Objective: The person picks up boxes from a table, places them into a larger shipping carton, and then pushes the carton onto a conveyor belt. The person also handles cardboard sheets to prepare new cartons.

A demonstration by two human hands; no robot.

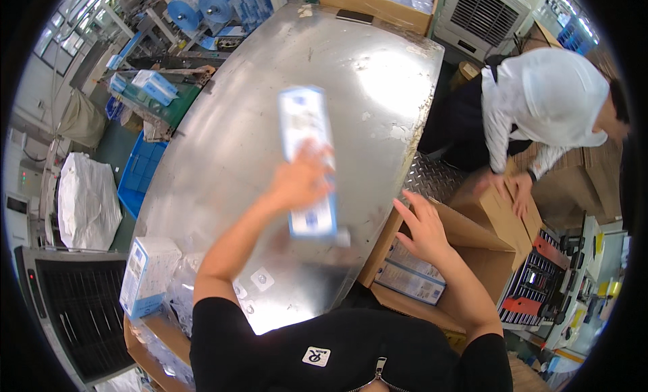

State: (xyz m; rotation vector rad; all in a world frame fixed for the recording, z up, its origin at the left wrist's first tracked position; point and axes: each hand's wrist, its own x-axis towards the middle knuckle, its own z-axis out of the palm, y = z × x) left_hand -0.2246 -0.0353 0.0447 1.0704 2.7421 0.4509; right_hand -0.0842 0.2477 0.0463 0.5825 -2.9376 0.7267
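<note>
Bright overhead light, fisheye view, motion blur mid-frame.
Strong glare on the steel table (378, 88); left hand (300, 179) and long blue-white box (308, 162) smeared by blur; edges bend, corners vignette black.

A co-worker (540, 115) in a white hood bends over a brown carton (503, 213) to the right of the metal worktop (283, 108). Blue rolls (201, 7) and a fan unit (482, 17) stand beyond its far end. A white sack (86, 199) lies on the floor at left, near a blue crate (138, 176).
</note>
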